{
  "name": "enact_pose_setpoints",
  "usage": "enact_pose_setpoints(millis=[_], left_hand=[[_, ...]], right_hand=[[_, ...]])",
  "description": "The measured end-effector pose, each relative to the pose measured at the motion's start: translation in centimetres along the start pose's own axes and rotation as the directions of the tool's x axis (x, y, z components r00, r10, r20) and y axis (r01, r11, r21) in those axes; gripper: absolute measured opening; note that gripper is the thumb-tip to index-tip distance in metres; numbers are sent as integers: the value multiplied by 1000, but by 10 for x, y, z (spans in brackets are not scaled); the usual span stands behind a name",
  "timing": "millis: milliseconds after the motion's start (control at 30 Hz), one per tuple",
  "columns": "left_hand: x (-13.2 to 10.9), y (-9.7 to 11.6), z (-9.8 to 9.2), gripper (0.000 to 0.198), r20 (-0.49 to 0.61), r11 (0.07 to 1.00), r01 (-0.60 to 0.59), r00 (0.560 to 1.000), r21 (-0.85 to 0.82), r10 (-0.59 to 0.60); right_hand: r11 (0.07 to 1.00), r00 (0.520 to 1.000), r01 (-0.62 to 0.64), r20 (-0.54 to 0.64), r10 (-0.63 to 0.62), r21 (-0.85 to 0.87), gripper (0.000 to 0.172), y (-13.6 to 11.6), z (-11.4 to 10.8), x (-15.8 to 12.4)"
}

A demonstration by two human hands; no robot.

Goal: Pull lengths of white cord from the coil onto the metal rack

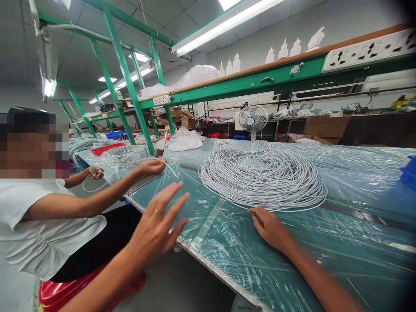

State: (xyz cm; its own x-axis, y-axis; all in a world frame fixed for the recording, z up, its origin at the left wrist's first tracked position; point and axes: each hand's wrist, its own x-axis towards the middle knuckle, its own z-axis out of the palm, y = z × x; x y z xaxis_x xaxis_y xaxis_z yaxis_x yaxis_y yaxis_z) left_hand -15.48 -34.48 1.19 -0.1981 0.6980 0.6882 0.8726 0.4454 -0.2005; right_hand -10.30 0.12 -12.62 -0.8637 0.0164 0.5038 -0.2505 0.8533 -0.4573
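Observation:
A broad pile of coiled grey-white cable (260, 177) lies on the table under a clear plastic sheet's glare. My left hand (160, 223) is raised above the table's near edge, fingers spread, holding nothing; a ring is on one finger. Just in front of the coil's near side, my right hand (268, 225) is low over the table with thumb and fingertips drawn together. What those fingertips pinch, if anything, is too small to tell. To the left, a co-worker's hand (152, 165) grips a pale cable whose end (171, 169) sticks out toward the table.
The plastic-covered green table (224, 255) has its near edge running diagonally below my left hand. Beyond are a white plastic bag (185, 139), a fan (253, 118) and a blue bin (408, 173). A green shelf frame (247, 82) spans overhead. A co-worker sits on a red stool (61, 294).

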Motion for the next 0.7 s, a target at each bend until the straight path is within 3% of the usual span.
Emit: enact_pose_setpoints(millis=[67, 167, 233, 333, 467, 567, 700], left_hand=[[10, -15, -7, 39, 64, 992, -59, 997, 110, 52], [13, -28, 2, 32, 213, 970, -204, 961, 129, 174], [8, -34, 8, 26, 282, 957, -286, 923, 45, 262], [-1, -42, 6, 35, 334, 934, -340, 872, -109, 357], [-6, -49, -10, 42, 321, 914, -340, 860, -222, 398], [-1, -32, -10, 41, 242, 912, -274, 904, -306, 353], [30, 35, 22, 30, -48, 832, -152, 988, -534, 150]], right_hand=[[999, 999, -34, -20, 34, 7, 26, 0, -3, -2], [997, 994, -76, -77, 77, 6, 25, 3, -11, -4], [996, 991, -85, -99, 85, 6, 24, 5, -13, -5], [997, 992, -81, -92, 81, 2, 24, 6, -10, -4], [998, 996, -65, -56, 64, -2, 25, 6, -5, -3], [998, 996, -66, -56, 66, 2, 26, 4, -6, -3], [998, 996, -70, -64, 70, -4, 26, 0, -9, -2]])
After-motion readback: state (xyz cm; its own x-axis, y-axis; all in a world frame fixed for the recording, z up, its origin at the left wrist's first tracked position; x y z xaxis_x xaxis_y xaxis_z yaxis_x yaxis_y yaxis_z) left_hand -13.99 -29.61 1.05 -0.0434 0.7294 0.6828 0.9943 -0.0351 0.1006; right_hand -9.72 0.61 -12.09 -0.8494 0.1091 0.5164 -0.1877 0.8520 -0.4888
